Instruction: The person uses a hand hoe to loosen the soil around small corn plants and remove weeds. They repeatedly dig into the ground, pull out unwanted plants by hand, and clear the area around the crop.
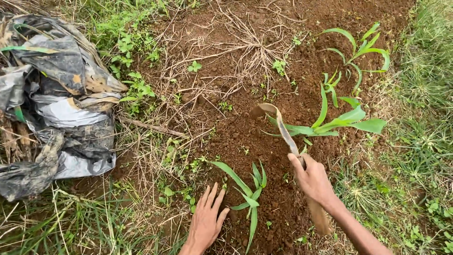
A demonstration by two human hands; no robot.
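At the far left lies 1 crumpled heap of grey and black plastic sheeting (54, 101), well apart from my work. Next comes a strip of weeds and dry stalks (141, 94), then the bare reddish soil (245, 127).

My left hand (206, 222) is flat on the ground, fingers spread wide and holding nothing, just beside 1 small seedling (249, 198) whose leaves nearly touch my fingertips. My right hand (312, 179) is closed around the wooden handle of 1 curved blade tool (278, 123); the tool runs from my fist up to its tip, which sits in the soil near the middle of the patch, just left of a second seedling (337, 123). A third seedling (361, 49) stands further back on the right, with a smaller clump (330, 85) between it and the second; I cannot tell whether that clump is its own plant. So I count 3 clear seedlings, 1 tool, 2 hands, 1 heap of sheeting.

The risks, as I judge them: the blade lies close to the second seedling's leaves, so a careless pull toward me could slice its stem or roots. My open left hand lies in the line of a long stroke, so a slip could catch my fingers. The loose soil could also give way and let the blade jump toward the near seedling.
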